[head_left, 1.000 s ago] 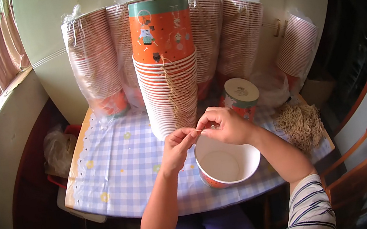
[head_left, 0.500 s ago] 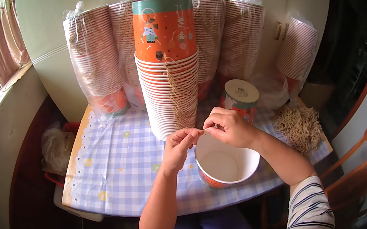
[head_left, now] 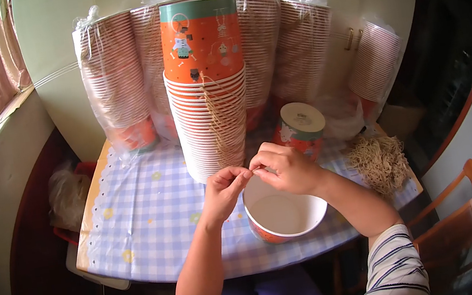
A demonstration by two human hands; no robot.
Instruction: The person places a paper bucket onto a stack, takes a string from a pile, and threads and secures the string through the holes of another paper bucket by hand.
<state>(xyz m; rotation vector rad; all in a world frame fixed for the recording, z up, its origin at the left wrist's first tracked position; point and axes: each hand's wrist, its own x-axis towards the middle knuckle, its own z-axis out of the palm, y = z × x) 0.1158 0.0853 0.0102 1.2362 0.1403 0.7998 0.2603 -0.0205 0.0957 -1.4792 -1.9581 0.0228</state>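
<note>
White inside, the paper tub (head_left: 288,216) stands on the bench (head_left: 163,231), just below my left hand (head_left: 223,193) and right hand (head_left: 288,169). Both are pinched at the fingertips, nearly meeting; anything between them is too fine to make out. Dropping a wrist could tip the tub, I think; nudging forward could topple the tall stack (head_left: 211,124). The tub's mouth points up, long axis roughly upright.

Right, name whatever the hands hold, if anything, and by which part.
That cannot be told: the left hand and right hand pinch near the open paper bucket, but anything between them is too small to see.
</note>
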